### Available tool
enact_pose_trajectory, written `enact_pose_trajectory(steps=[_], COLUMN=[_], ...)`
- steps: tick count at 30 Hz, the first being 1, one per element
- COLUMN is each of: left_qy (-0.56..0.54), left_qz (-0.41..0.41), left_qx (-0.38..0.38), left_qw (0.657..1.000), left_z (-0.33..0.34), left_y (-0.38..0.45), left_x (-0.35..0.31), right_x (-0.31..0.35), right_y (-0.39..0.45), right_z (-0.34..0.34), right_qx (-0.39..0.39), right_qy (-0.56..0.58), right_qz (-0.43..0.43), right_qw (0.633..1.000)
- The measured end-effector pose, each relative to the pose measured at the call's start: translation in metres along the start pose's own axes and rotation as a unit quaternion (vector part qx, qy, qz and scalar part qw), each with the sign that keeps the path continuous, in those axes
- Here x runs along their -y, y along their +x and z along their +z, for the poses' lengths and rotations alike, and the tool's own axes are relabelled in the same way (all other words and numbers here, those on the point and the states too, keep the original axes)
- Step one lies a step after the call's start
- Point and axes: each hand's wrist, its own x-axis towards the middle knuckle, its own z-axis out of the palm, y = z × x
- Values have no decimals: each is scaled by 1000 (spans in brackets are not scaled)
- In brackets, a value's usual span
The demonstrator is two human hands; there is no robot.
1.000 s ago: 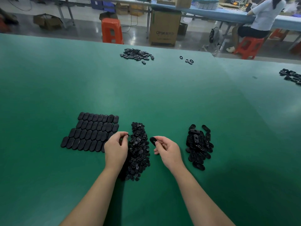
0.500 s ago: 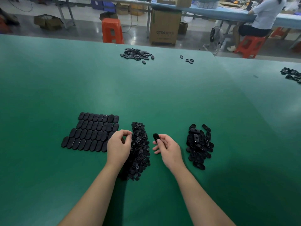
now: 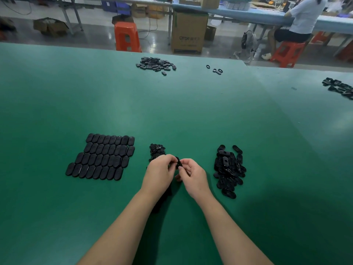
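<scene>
Above the green table, left hand and right hand together pinch a black oval piece; beyond the table stand an orange stool and cardboard box

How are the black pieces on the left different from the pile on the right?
The left group lies flat in tidy rows; the right pile is a jumbled heap. Pieces in the left group look smooth on top; several in the right pile show slots. Both are black ovals.
</scene>
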Motion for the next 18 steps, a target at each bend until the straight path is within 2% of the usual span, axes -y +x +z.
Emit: enact_pose_trajectory(steps=[6,11,13,18], left_qy=[36,50,22,-82], left_qz=[32,11,-17,-96], left_qx=[17,-3,-5,57], left_qw=[999,999,1000,990], left_z=[0,-1,-2,-8], left_y=[2,2,4,11], left_x=[1,3,3,6], right_x=[2,3,4,5], right_y=[0,0,-1,-2], right_z=[0,-2,-2,-5], right_qx=[3,1,-2,1], right_qy=[-5,-2,7,11], right_qz=[-14,-25,-25,-30], right_qw=[1000,1000,1000,1000])
